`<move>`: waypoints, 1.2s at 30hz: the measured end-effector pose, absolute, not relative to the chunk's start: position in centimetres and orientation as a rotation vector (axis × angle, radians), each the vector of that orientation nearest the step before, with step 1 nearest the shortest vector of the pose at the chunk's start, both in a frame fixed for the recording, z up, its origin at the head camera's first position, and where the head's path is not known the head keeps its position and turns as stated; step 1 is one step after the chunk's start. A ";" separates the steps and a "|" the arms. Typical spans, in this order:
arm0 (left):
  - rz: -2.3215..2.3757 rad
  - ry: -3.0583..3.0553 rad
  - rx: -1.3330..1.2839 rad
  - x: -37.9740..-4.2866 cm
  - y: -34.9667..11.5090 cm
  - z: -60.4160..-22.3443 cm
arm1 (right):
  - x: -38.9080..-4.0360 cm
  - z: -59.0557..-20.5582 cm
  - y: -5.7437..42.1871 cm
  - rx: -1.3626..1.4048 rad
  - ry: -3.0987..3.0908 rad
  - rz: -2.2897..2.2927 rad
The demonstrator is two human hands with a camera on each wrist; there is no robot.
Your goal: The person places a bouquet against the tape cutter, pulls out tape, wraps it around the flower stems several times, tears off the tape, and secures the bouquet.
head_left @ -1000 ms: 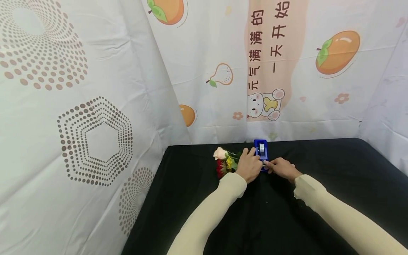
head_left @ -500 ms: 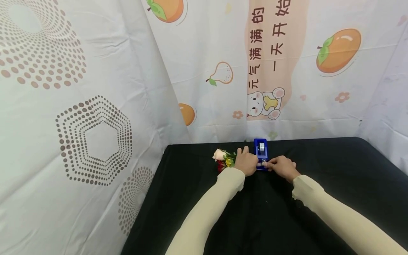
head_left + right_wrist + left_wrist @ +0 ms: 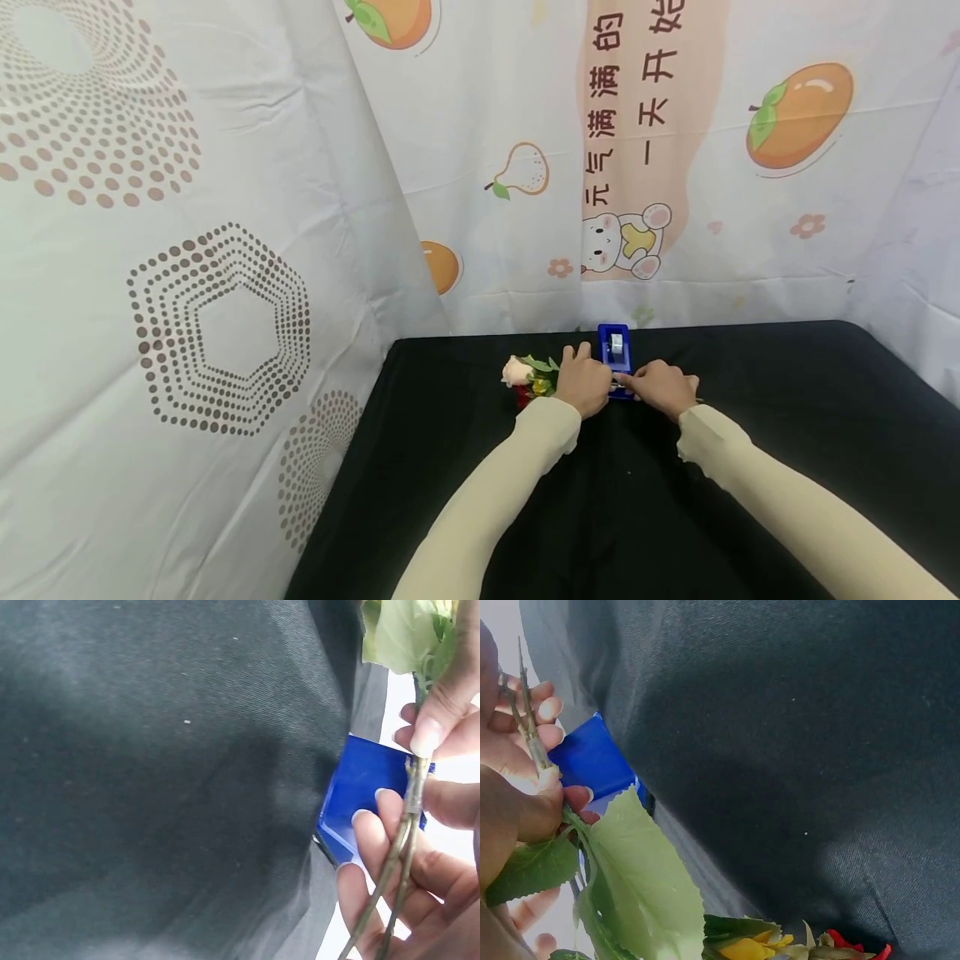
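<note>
In the head view a small bunch of flowers, with a pale rose (image 3: 517,372), a yellow bloom and a red one, lies sideways near the table's far edge. My left hand (image 3: 583,385) pinches its stems just below the leaves (image 3: 645,885). My right hand (image 3: 663,387) holds the bare stems (image 3: 397,862) lower down, thumb against a band of clear tape (image 3: 413,799) wrapped around them. Its other fingers curl behind the stems. Directly behind the hands stands a blue tape dispenser (image 3: 615,337) with a tape roll; its near end is partly covered by the hands.
A black cloth (image 3: 600,517) covers the table. White printed curtains (image 3: 487,250) rise along the back and the left side, close behind the dispenser.
The left hand shifts left with the bunch, then back right towards the right hand. My right hand moves slightly left, so the two are closer together. The dispenser stays in place.
</note>
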State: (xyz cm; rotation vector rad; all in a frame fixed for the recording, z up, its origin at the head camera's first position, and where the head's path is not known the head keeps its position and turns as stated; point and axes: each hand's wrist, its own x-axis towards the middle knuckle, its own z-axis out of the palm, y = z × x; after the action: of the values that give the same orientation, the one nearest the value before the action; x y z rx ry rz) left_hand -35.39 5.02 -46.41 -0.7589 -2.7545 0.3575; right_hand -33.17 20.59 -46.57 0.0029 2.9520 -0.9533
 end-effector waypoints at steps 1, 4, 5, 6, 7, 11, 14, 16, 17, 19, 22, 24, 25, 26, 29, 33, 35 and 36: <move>0.358 -2.747 -0.761 -35.4 5.0 -46.5 | -33.3 -46.4 20.6 0.009 2.945 -0.942; 0.353 -2.723 -0.778 -35.5 5.0 -46.6 | -33.6 -46.1 20.7 0.017 2.937 -0.917; 0.360 -2.715 -0.783 -35.5 5.0 -46.6 | -33.7 -45.9 20.7 0.017 2.938 -0.905; 0.369 -2.707 -0.788 -35.4 5.0 -46.6 | -33.8 -45.7 20.7 0.017 2.942 -0.886; 0.380 -2.700 -0.793 -35.4 5.0 -46.5 | -33.9 -45.5 20.7 0.014 2.947 -0.870; 0.433 -2.659 -0.810 -35.5 4.9 -46.4 | -34.2 -44.9 20.5 -0.006 2.977 -0.794; 0.453 -2.650 -0.806 -35.5 4.9 -46.2 | -34.6 -44.6 20.4 -0.019 2.985 -0.766; 0.454 -2.655 -0.794 -35.6 4.9 -46.1 | -34.9 -44.5 20.4 -0.024 2.981 -0.764; 0.449 -2.660 -0.790 -35.6 4.9 -46.0 | -35.0 -44.4 20.4 -0.027 2.976 -0.766; 0.444 -2.674 -0.789 -35.6 5.0 -45.9 | -35.1 -44.3 20.4 -0.021 2.958 -0.773; 0.436 -2.682 -0.802 -35.6 5.0 -45.8 | -35.2 -44.2 20.7 -0.004 2.930 -0.791; 0.435 -2.677 -0.805 -35.6 5.1 -45.8 | -35.2 -44.3 20.9 0.005 2.891 -0.844; 0.437 -2.673 -0.803 -35.6 5.1 -45.8 | -35.2 -44.4 21.1 -0.003 2.862 -0.888; 0.435 -2.670 -0.802 -35.6 5.1 -45.8 | -35.2 -44.5 21.2 -0.003 2.833 -0.933; 0.438 -2.664 -0.804 -35.6 5.1 -45.9 | -35.3 -45.0 21.7 -0.014 2.718 -1.090; 0.450 -2.662 -0.824 -35.5 5.1 -46.2 | -35.4 -45.9 22.0 -0.047 2.590 -1.270; 0.458 -2.656 -0.825 -35.5 5.2 -46.3 | -35.5 -46.1 22.1 -0.054 2.546 -1.334; 0.460 -2.649 -0.824 -35.5 5.2 -46.3 | -35.5 -46.1 22.2 -0.046 2.533 -1.357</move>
State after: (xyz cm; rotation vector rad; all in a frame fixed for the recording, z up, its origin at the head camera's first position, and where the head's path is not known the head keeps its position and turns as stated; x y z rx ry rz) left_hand -35.52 5.20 -46.32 -0.8244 -2.6494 0.4603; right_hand -35.48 22.18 -46.08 -0.0463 2.5331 -1.3572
